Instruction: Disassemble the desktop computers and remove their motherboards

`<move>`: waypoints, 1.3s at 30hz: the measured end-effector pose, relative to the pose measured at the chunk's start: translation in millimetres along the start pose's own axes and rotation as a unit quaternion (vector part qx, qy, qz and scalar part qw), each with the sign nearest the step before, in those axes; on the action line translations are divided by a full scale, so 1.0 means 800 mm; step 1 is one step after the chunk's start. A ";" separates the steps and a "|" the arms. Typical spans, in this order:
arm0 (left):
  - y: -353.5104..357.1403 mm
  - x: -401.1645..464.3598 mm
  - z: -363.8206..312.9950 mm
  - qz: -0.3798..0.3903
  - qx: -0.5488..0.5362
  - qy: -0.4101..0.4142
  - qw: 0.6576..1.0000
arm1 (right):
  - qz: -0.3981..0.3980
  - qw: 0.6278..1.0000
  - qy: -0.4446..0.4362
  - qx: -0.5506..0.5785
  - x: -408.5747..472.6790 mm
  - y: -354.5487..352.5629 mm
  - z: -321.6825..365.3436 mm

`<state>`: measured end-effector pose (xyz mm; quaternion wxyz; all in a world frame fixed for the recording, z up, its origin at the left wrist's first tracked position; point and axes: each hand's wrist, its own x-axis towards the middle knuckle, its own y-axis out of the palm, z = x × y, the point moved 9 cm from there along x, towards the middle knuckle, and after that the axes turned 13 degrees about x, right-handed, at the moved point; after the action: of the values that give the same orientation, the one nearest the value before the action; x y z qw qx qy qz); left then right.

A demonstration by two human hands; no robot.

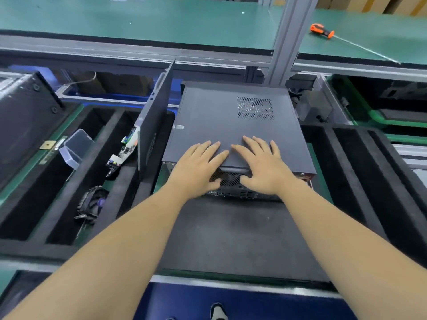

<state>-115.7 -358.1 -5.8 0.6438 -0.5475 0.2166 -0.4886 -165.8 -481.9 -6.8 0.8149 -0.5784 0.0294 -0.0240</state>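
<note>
A dark grey desktop computer case (231,116) lies flat on a black mat (235,239) in front of me, its rear ports facing me. A perforated vent sits near the far right of its top side panel. My left hand (196,167) and my right hand (263,165) both rest palm-down on the near edge of that panel, fingers spread on top, thumbs hooked over the rear lip. A removed side panel (157,116) stands on edge just left of the case.
Black foam slotted trays (97,181) on the left hold a motherboard (124,148), a cooling fan (92,202) and a clear plastic box (76,148). Another dark case (23,121) lies far left. An orange-handled screwdriver (322,31) lies on the green bench beyond. An aluminium post (286,40) rises behind the case.
</note>
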 end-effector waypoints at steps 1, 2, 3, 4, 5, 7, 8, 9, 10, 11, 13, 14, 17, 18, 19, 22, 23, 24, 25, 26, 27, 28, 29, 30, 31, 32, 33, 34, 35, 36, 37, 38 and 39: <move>-0.009 -0.009 -0.007 -0.050 -0.009 0.012 0.999 | -0.020 0.999 -0.035 0.014 -0.002 0.000 0.021; -0.015 -0.022 -0.012 -0.089 -0.015 0.023 0.996 | -0.058 0.996 -0.071 0.021 -0.007 -0.002 0.043; -0.017 -0.036 -0.016 -0.109 -0.013 0.033 0.993 | -0.119 0.987 -0.106 0.018 -0.013 -0.006 0.066; -0.015 -0.051 -0.016 -0.118 -0.002 0.041 0.992 | -0.188 0.973 -0.133 0.009 -0.021 -0.011 0.086; -0.012 -0.067 -0.012 -0.124 0.013 0.041 0.991 | -0.236 0.960 -0.151 0.002 -0.027 -0.011 0.104; -0.003 -0.100 0.003 -0.124 0.027 0.024 0.992 | -0.230 0.959 -0.164 0.018 -0.029 0.014 0.134; 0.003 -0.117 0.011 -0.115 0.021 0.019 0.993 | -0.197 0.967 -0.157 0.038 -0.026 0.034 0.146; 0.011 -0.135 0.017 -0.101 0.009 0.022 0.995 | -0.161 0.975 -0.142 0.054 -0.024 0.056 0.157; 0.019 -0.155 0.025 -0.081 -0.008 0.031 0.996 | -0.129 0.982 -0.122 0.058 -0.020 0.079 0.168; 0.026 -0.176 0.033 -0.062 -0.030 0.036 0.997 | -0.097 0.989 -0.100 0.055 -0.017 0.103 0.181; 0.039 -0.222 0.057 -0.031 -0.080 0.029 0.996 | -0.047 0.996 -0.062 0.046 -0.009 0.149 0.213; 0.046 -0.248 0.069 -0.011 -0.104 0.020 0.994 | -0.030 0.997 -0.049 0.049 -0.007 0.170 0.234; 0.072 -0.331 0.113 0.054 -0.144 -0.010 0.988 | 0.012 0.997 -0.032 0.069 -0.003 0.228 0.303; 0.083 -0.359 0.129 0.081 -0.140 -0.022 0.987 | 0.024 0.996 -0.034 0.076 -0.001 0.245 0.327; 0.096 -0.387 0.146 0.112 -0.130 -0.034 0.985 | 0.034 0.995 -0.037 0.086 0.000 0.261 0.351; 0.130 -0.464 0.186 0.182 -0.108 -0.061 0.975 | 0.053 0.994 -0.035 0.094 0.004 0.298 0.403; 0.143 -0.485 0.195 0.215 -0.104 -0.066 0.969 | 0.059 0.993 -0.032 0.092 0.005 0.307 0.413; 0.156 -0.507 0.203 0.251 -0.103 -0.071 0.960 | 0.068 0.993 -0.032 0.092 0.006 0.316 0.423; 0.169 -0.530 0.214 0.282 -0.104 -0.080 0.950 | 0.078 0.992 -0.034 0.089 0.007 0.325 0.433; 0.180 -0.550 0.225 0.306 -0.106 -0.094 0.941 | 0.086 0.992 -0.035 0.087 0.008 0.333 0.441; 0.187 -0.566 0.236 0.321 -0.109 -0.110 0.934 | 0.093 0.992 -0.033 0.085 0.010 0.337 0.446; 0.191 -0.580 0.245 0.332 -0.114 -0.125 0.928 | 0.099 0.991 -0.029 0.084 0.013 0.341 0.449; 0.194 -0.591 0.254 0.340 -0.121 -0.137 0.923 | 0.105 0.991 -0.025 0.083 0.015 0.345 0.451; 0.196 -0.601 0.261 0.352 -0.129 -0.148 0.915 | 0.110 0.990 -0.020 0.081 0.018 0.348 0.453; 0.199 -0.611 0.267 0.372 -0.137 -0.158 0.904 | 0.113 0.990 -0.017 0.079 0.021 0.350 0.455; 0.203 -0.622 0.272 0.400 -0.146 -0.168 0.889 | 0.116 0.990 -0.014 0.077 0.024 0.352 0.458; 0.208 -0.635 0.274 0.436 -0.157 -0.174 0.869 | 0.118 0.990 -0.012 0.076 0.026 0.353 0.461; 0.213 -0.650 0.273 0.479 -0.168 -0.171 0.845 | 0.119 0.990 -0.013 0.075 0.029 0.355 0.465; 0.217 -0.666 0.266 0.519 -0.179 -0.157 0.821 | 0.119 0.990 -0.017 0.072 0.030 0.356 0.471; 0.220 -0.684 0.255 0.557 -0.188 -0.140 0.797 | 0.119 0.990 -0.021 0.070 0.031 0.357 0.477; 0.223 -0.702 0.243 0.588 -0.195 -0.129 0.774 | 0.119 0.990 -0.026 0.069 0.031 0.359 0.483; 0.226 -0.719 0.231 0.613 -0.199 -0.125 0.755 | 0.120 0.990 -0.031 0.067 0.031 0.363 0.488; 0.230 -0.734 0.219 0.628 -0.205 -0.126 0.740 | 0.122 0.990 -0.038 0.062 0.031 0.366 0.493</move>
<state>-152.4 223.1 -271.5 0.6985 -0.4631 0.5228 0.1559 -110.1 -15.6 -153.8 0.8466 -0.5192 0.0674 0.0954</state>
